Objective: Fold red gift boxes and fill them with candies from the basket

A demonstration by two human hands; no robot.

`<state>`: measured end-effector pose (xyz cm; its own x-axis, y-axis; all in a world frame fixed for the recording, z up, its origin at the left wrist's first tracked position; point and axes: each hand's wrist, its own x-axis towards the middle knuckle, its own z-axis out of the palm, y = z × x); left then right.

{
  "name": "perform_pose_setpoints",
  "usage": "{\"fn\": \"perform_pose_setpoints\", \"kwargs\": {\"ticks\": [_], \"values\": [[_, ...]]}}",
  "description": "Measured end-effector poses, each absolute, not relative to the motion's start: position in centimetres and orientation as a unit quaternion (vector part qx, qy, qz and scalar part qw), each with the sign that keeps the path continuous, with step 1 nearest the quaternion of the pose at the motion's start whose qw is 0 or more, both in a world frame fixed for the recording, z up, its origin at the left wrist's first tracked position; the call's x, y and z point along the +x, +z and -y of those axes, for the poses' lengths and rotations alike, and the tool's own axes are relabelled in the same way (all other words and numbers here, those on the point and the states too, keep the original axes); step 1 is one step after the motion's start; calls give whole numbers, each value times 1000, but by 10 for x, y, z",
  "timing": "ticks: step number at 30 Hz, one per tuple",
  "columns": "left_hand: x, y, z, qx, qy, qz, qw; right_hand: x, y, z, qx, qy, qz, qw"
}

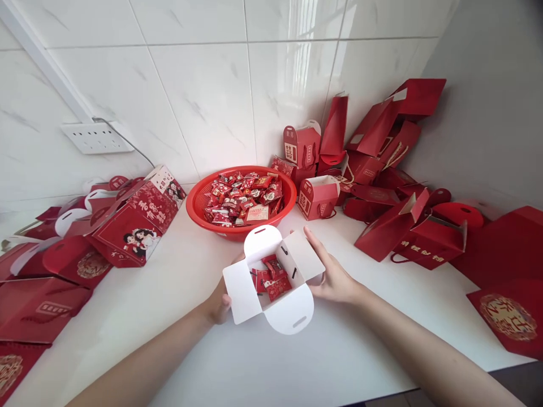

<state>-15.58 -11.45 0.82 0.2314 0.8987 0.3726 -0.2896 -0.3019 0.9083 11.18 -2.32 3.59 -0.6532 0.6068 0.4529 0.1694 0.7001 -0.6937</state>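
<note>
An open gift box (271,294) with white inner flaps sits on the white counter, held between both my hands. Several red-wrapped candies (271,278) lie inside it. My left hand (219,302) grips the box's left side, mostly hidden behind a flap. On the right side my right hand (333,274) holds the box, fingers curled along the right flap. Just behind the box stands a red plastic basket (199,199) heaped with more red candies (244,198).
Flat and folded red boxes (127,226) are piled at the left. Assembled and unfolded red boxes (382,181) crowd the back right corner. A wall socket (97,137) with a cord sits on the tiled wall. The counter's front edge (424,390) runs at lower right.
</note>
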Motion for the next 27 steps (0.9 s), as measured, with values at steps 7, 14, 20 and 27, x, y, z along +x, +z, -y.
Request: {"fn": "perform_pose_setpoints", "kwargs": {"ticks": [7,14,20,27], "values": [[-143,34,120,302,608,-239,695,101,31,36,-126,232,884,386],[-161,28,113,194,565,-291,747,94,31,38,-127,262,883,370],[-154,32,114,275,592,-319,687,93,41,44,-175,410,821,357],[-133,44,124,438,530,-352,635,85,42,50,-243,542,706,387]]}}
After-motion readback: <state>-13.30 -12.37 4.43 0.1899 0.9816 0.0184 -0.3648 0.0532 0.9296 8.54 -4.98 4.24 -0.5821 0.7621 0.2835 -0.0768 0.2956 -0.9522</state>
